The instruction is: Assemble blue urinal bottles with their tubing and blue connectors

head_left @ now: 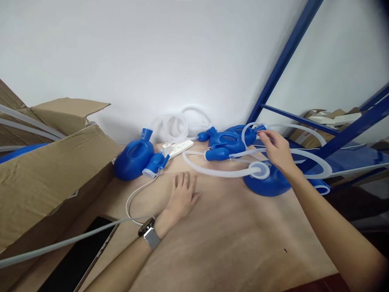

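My left hand (181,196) lies flat on the brown table (231,239), fingers stretched out, holding nothing; a watch (148,231) is on its wrist. My right hand (277,150) reaches to the far right, fingers closed on a clear tube (299,128) that loops above a blue plastic container (227,142). Another blue container (267,184) with a white ring cap (260,170) lies just under that hand. A third blue container (133,159) sits left of centre by the wall.
An open cardboard box (45,178) with tubes fills the left. A white power strip (180,148) and coiled tubing (176,123) lie by the wall. A dark phone (80,257) lies at the front left. A blue metal rack (349,134) stands on the right.
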Available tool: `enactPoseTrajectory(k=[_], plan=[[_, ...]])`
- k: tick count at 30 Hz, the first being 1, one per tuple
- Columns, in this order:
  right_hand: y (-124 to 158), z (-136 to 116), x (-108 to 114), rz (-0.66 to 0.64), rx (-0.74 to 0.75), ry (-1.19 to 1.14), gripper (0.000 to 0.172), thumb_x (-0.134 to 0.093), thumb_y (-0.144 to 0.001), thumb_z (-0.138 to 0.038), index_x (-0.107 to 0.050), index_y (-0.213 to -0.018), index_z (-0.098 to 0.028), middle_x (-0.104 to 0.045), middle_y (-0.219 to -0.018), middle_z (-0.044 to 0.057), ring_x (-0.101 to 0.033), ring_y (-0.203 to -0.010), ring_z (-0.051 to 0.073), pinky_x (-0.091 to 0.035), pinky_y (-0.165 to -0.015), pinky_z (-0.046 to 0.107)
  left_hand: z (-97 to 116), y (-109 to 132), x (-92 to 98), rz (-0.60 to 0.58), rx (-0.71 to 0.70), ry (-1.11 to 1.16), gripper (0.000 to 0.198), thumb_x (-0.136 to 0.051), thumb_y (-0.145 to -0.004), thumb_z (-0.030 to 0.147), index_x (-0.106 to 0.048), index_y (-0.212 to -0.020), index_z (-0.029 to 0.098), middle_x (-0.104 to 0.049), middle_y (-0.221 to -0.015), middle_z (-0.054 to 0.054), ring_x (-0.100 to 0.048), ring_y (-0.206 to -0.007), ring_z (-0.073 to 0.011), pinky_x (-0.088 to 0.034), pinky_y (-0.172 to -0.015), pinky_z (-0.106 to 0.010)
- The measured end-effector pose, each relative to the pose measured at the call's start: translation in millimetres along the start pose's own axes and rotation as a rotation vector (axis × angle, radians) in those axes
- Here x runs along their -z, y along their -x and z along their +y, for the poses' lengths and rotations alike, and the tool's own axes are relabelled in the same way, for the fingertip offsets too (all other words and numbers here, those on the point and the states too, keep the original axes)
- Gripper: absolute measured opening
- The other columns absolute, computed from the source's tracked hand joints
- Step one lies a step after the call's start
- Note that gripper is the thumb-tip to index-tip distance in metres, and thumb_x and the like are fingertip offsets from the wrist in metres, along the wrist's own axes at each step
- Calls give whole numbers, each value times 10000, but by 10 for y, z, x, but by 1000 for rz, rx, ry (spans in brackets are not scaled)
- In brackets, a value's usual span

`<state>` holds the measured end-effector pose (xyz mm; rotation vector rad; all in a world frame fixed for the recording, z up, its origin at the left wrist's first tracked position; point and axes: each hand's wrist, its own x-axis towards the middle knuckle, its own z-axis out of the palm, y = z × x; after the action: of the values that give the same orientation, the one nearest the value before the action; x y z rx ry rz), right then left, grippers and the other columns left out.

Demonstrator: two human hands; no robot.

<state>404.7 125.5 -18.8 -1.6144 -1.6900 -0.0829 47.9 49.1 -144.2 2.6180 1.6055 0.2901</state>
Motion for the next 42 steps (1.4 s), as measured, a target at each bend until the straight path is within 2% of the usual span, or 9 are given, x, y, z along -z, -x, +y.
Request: enactPoseTrajectory(k=[3, 5, 9, 14, 22, 27, 32, 37, 42], plan=[[-474, -175, -213, -216, -26, 19, 566, -524, -944, -682, -730, -1125, -187, -764, -1179, 165, -713, -1089, 348, -555, -991, 477, -1, 15, -121, 2, -11, 40, 598, -379, -1081, 466, -433, -1568, 123, -431, -1625, -242, -359, -1537, -396, -274, -1243, -624], [-770, -269, -462, -286, -6, 58, 593, -631, -883, -684, -714, -1218, -201, -728, -1266, 161, -672, -1178, 374, -525, -1048, 493, -33, 16, -138, 6, -15, 62, 576, -376, -1079, 435, -438, -1560, 122, -456, -1603, -242, -364, -1533, -392, -285, -1236, -627], [-1169, -443, -1094, -394, 50, 263, 827, -599, -896, -676, -459, -1544, -181, -554, -1473, 226, -561, -1319, 441, -494, -1064, 545, -63, 19, -112, 10, -27, 102, 547, -406, -1063, 446, -496, -1508, 142, -477, -1581, -234, -364, -1526, -395, -292, -1231, -614], [-1375, -473, -1663, -415, 75, 376, 1059, -687, -849, -635, -184, -1655, -169, -313, -1643, 284, -342, -1469, 519, -429, -1082, 650, -34, 22, -111, 8, 9, 111, 551, -403, -1062, 459, -515, -1486, 126, -467, -1587, -248, -373, -1514, -406, -271, -1237, -609], [-1542, -319, -1880, -501, 126, 458, 719, -685, -873, -588, -492, -1448, -201, -609, -1364, 204, -611, -1186, 393, -516, -975, 504, -33, 18, -102, 19, 10, 87, 562, -438, -1051, 474, -518, -1493, 136, -458, -1596, -243, -402, -1497, -401, -284, -1239, -586], [-1557, -491, -2046, -443, 348, 618, 863, -717, -776, -734, -549, -1365, -125, -601, -1370, 277, -534, -1264, 467, -445, -1035, 605, -38, 19, -107, 21, 9, 105, 560, -447, -1047, 470, -522, -1494, 142, -461, -1597, -238, -398, -1499, -412, -299, -1230, -598], [-1449, -781, -2334, -409, 637, 746, 823, -765, -778, -569, -516, -1419, -116, -653, -1341, 238, -518, -1293, 426, -200, -1188, 681, -37, 13, -102, 1, 22, 121, 570, -428, -1047, 497, -537, -1487, 151, -466, -1600, -226, -409, -1496, -415, -305, -1232, -607], [-1316, -900, -2546, -402, 693, 759, 752, -731, -805, -413, -496, -1466, -141, -651, -1347, 215, -539, -1251, 416, -98, -1193, 720, -34, 9, -94, 6, 25, 145, 569, -440, -1040, 495, -545, -1486, 157, -527, -1540, -222, -441, -1462, -414, -309, -1225, -620], [-1299, -904, -2623, -439, 711, 739, 561, -664, -846, -332, -578, -1341, -82, -688, -1271, 243, -565, -1220, 402, -179, -1193, 643, -38, -1, -28, -5, 12, 184, 558, -450, -1037, 472, -527, -1480, 141, -491, -1555, -219, -412, -1466, -412, -304, -1230, -607]])
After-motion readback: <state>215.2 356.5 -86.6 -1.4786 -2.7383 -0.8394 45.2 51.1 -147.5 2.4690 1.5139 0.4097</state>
